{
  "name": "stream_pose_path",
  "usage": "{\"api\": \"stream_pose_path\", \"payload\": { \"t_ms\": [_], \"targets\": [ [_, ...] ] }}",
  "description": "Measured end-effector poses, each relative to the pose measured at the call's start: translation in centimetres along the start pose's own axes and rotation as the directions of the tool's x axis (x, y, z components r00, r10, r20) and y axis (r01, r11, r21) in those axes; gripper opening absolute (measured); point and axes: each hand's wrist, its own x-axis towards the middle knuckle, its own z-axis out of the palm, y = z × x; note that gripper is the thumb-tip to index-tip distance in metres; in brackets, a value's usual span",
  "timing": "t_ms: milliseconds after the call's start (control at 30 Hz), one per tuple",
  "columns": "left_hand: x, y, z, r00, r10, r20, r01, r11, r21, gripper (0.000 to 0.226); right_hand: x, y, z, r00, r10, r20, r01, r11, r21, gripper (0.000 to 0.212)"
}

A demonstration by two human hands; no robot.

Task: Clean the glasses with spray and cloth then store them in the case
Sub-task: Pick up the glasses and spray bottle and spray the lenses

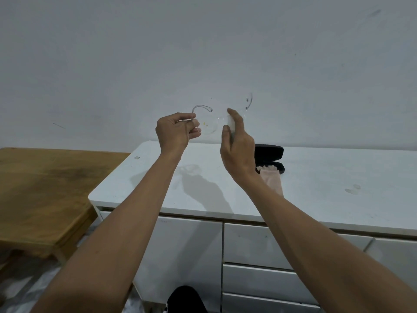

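Your left hand pinches the clear glasses by one temple, raised above the table. Your right hand is wrapped around what looks like a small spray bottle, aimed at the lens. Farther back on the table, the black case lies open with the cloth draped out of it.

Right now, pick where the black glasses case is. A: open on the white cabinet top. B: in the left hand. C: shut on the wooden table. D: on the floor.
A: the black case lies open on the white cabinet top, behind the right hand, with a pale cloth spilling out.
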Motion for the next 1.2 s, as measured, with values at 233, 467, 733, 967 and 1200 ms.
{"api": "stream_pose_path", "payload": {
  "t_ms": [233,467,733,967,1200],
  "targets": [
    [0.6,0.4,-0.5,0.999,0.008,-0.035,-0.008,1.000,-0.019,0.015,0.8,0.6,-1.4,0.764,0.642,0.064,-0.538,0.581,0.611,0.025],
    [0.7,0.1,-0.4,1.000,0.004,-0.026,-0.004,1.000,-0.011,0.015,1.2,1.6,-2.5,0.639,0.579,0.506,-0.711,0.194,0.676,0.026],
    [0.9,-0.1,-0.3,1.000,0.003,0.015,-0.003,1.000,-0.002,0.014,1.1,2.5,-2.7,0.540,0.513,0.668,-0.730,-0.110,0.675,0.021],
    [0.9,-0.1,0.0,0.999,-0.003,0.035,0.004,1.000,-0.007,0.015,1.4,3.1,-2.5,0.515,0.476,0.713,-0.727,-0.197,0.658,0.015],
    [0.7,-0.2,0.4,0.999,-0.009,0.045,0.010,1.000,-0.013,0.013,1.5,3.1,-2.6,0.520,0.488,0.701,-0.715,-0.199,0.670,0.011]
  ]
}}
